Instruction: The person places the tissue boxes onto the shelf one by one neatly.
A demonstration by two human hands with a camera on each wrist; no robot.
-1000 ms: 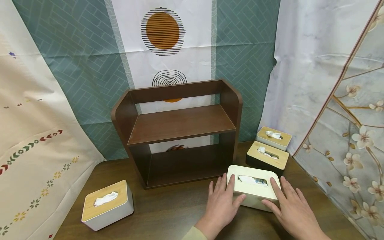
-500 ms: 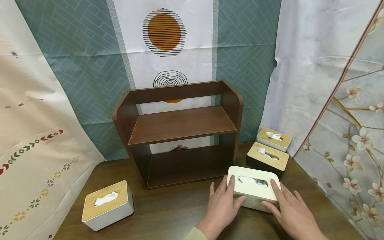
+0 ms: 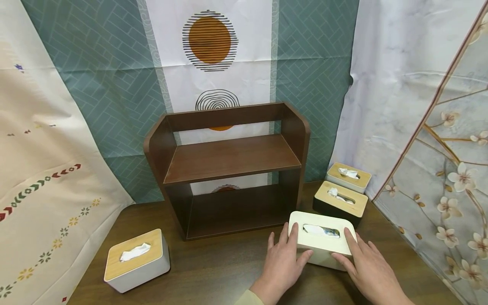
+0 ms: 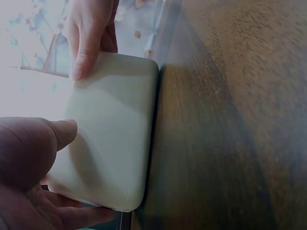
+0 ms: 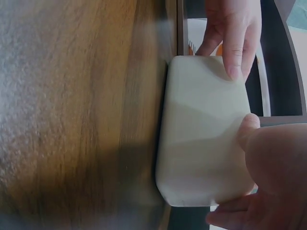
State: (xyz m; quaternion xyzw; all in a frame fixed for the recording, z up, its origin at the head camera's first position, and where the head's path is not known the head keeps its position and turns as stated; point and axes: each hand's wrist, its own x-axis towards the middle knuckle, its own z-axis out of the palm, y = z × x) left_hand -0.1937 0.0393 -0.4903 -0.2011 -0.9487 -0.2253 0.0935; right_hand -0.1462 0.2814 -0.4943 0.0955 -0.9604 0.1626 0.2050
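Wood tbl (image 3: 206, 271): L hand (image 3: 281, 263), R hand (image 3: 370, 267) clamped on cream box (image 3: 323, 245), opp. ends.

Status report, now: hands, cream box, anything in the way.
Left hand and right hand gripping opposite ends of cream box. Box upright on table. Possible snags: black box behind, shelf at back left.

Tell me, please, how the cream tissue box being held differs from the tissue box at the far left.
The cream tissue box has a cream top; the far-left tissue box has a wood-toned top over pale sides. The cream tissue box is held between the left grip and right grip; the far-left tissue box is untouched. Both show white tissue on top.
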